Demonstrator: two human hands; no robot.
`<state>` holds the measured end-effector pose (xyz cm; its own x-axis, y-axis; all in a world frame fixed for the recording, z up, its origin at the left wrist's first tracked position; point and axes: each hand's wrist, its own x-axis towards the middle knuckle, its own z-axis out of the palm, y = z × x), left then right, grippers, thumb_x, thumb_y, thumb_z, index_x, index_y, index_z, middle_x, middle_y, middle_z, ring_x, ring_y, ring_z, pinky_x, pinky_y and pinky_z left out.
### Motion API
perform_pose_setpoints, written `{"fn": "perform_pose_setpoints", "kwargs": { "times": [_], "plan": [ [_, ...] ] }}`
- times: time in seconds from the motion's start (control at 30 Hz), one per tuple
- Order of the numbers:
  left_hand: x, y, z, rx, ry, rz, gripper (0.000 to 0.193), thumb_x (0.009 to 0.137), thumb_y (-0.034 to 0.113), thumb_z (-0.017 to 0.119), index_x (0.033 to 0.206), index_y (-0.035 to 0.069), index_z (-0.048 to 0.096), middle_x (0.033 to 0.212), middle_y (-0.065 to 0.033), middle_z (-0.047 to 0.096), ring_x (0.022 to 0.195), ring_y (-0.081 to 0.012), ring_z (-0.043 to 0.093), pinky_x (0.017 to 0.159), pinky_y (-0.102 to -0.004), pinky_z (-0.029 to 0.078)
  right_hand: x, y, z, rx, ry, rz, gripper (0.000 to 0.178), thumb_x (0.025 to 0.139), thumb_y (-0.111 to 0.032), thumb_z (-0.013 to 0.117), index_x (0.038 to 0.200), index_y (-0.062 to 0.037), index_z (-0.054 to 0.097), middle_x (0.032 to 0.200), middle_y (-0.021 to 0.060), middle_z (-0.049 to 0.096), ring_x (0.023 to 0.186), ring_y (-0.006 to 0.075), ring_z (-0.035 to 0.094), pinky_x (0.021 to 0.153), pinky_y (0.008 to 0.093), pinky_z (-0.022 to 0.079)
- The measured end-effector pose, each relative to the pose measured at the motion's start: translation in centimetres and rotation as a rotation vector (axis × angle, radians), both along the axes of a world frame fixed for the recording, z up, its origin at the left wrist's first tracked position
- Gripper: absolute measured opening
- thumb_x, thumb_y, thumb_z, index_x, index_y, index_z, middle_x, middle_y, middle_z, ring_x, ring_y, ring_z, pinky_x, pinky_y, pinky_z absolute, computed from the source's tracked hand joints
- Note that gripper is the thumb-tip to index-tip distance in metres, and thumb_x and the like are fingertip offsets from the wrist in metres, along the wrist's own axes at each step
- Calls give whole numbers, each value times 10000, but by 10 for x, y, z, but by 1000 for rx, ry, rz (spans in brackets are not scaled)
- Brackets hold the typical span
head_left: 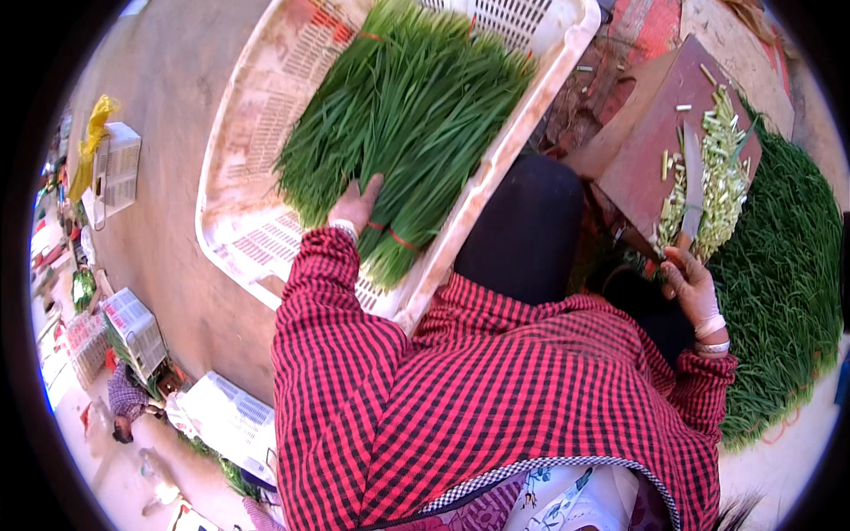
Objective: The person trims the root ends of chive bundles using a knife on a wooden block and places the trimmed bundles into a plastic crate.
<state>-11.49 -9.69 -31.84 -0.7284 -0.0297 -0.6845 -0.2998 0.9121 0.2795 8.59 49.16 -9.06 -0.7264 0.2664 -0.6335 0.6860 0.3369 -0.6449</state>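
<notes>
Near a white crate [135, 329] is a person [129, 396]; a pinkish crate [87, 350] stands beside it, a yellow bag [92, 140] well apart.

Produce workspace (broad brown floor [190, 239]): white crates [121, 173], bundled greens [398, 124], co-worker [127, 396].

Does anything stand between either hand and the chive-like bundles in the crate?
Left hand: nothing visible; it touches the chive-like bundles. Right hand, holding the knife: the dark-clad knee and white crate's right wall lie between.
</notes>
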Motion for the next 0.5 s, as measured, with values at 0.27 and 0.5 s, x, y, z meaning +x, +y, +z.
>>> {"fn": "perform_pose_setpoints", "kwargs": {
  "times": [0.27, 0.5],
  "plan": [
    [-9, 23, 17, 18, 31, 182, 1068, 861, 837, 346, 1507, -13, 337, 1466, -267, 458, 1374, -401, 428, 1138, -422, 316, 7, 1, 4, 92, -30, 107, 311, 981, -127, 620, 1263, 3, 607, 1053, 55, 707, 927, 122, 641, 851, 262, 508],
    [12, -13, -21, -38, 185, -557, 1248, 544, 83, 931, 1568, 132, 217, 1511, -206, 414, 1398, -362, 399, 1138, -409, 388, 2, -7, 16, 300, 56, 254, 385, 953, -317, 624, 1189, -15, 666, 1063, 159, 711, 1004, 265, 676, 892, 375, 511]
  ]
}}
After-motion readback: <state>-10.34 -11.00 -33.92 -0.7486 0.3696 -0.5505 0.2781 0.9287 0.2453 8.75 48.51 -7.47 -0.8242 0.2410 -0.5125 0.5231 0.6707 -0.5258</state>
